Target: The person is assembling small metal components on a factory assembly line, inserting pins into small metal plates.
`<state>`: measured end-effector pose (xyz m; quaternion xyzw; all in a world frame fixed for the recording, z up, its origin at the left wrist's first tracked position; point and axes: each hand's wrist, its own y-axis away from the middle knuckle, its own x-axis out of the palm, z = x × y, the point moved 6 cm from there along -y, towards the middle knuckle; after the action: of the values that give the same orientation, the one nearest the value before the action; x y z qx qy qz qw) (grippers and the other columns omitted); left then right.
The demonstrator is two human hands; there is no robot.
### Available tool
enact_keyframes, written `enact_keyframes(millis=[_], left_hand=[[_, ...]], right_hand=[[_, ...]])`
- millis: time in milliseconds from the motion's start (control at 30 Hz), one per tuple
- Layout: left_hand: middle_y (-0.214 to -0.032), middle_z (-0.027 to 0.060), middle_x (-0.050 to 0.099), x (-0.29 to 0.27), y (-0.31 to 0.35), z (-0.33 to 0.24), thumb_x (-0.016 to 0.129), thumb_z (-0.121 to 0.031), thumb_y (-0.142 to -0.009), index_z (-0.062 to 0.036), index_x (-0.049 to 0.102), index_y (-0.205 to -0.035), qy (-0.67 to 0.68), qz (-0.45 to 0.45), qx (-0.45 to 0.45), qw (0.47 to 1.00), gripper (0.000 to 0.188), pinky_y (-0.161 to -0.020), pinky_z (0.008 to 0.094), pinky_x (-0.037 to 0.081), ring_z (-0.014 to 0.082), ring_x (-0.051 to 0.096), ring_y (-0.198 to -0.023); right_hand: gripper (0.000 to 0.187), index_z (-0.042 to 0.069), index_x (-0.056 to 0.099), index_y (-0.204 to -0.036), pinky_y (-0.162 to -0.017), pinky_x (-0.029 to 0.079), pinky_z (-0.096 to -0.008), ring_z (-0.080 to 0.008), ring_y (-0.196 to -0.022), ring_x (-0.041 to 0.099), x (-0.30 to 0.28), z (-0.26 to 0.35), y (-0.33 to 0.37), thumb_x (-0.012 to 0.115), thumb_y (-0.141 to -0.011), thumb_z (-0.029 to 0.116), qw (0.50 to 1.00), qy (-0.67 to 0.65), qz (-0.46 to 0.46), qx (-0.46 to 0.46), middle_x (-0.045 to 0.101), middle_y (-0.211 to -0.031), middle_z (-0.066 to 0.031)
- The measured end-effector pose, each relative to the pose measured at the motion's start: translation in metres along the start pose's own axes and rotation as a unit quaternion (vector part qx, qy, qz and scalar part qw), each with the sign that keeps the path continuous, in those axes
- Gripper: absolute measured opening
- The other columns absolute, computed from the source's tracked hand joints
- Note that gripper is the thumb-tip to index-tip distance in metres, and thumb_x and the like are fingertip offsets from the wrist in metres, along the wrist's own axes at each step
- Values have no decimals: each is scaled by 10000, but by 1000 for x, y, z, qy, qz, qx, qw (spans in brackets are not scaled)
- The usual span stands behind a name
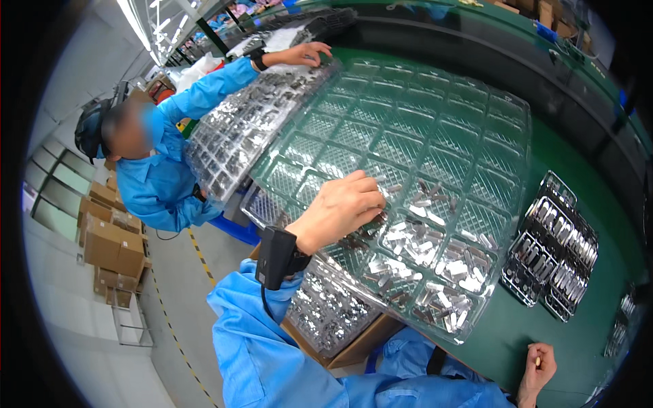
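A large clear plastic tray with many square compartments lies on the green table. Small shiny metal pieces are heaped in its nearer compartments, while several farther ones hold nothing. My left hand hovers over the tray's near left part, fingers curled downward beside some of these pieces; whatever is between its fingertips is hidden. At the lower right, my right hand is closed near the table's front edge, and its fingers hide what it may hold. A dark band with a black box sits on my left wrist.
Black holders with rows of shiny metal parts stand on the table to the right. A cardboard box with a filled tray is below the table's edge. At left, a co-worker in blue reaches over another filled tray. Cartons stack behind.
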<state>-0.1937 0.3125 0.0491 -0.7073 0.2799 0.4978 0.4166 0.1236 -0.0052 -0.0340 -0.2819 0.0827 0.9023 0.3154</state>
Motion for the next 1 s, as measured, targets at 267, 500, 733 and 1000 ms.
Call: enact_keyframes(millis=[267, 500, 733, 1000], left_hand=[[-758, 20, 514, 13, 9, -5, 641, -89, -689, -67, 617, -807, -46, 42, 32, 998, 123, -593, 295, 453, 179, 517, -746], [-746, 27, 512, 16, 6, -10, 628, -66, -690, -63, 595, -764, -63, 39, 70, 995, 81, -571, 298, 450, 191, 520, -723], [-762, 52, 571, -3, 1, 38, 636, -113, -753, -69, 612, -797, -4, -97, -152, 984, 67, -647, 330, 449, 228, 555, -756], [-759, 34, 576, 20, -22, 56, 620, -102, -748, -75, 577, -804, 0, -10, -133, 991, 75, -671, 337, 436, 217, 539, -803]], right_hand=[[154, -1, 523, -783, -525, 262, -202, -47, -587, 344, -3, 1, 1, 541, -856, 134, 1000, -6, 23, 2, 497, -683, 6], [151, 7, 528, -780, -507, 249, -199, -45, -569, 340, -2, 11, 2, 541, -852, 139, 999, 28, -2, -36, 459, -657, 14], [163, -2, 597, -908, -691, 418, -235, -119, -745, 512, -4, 30, 2, 559, -872, 153, 996, 64, 60, 10, 594, -818, -62], [198, 1, 599, -919, -699, 422, -241, -124, -749, 516, -2, 33, 1, 563, -875, 191, 995, 74, 66, 16, 596, -814, -69]])
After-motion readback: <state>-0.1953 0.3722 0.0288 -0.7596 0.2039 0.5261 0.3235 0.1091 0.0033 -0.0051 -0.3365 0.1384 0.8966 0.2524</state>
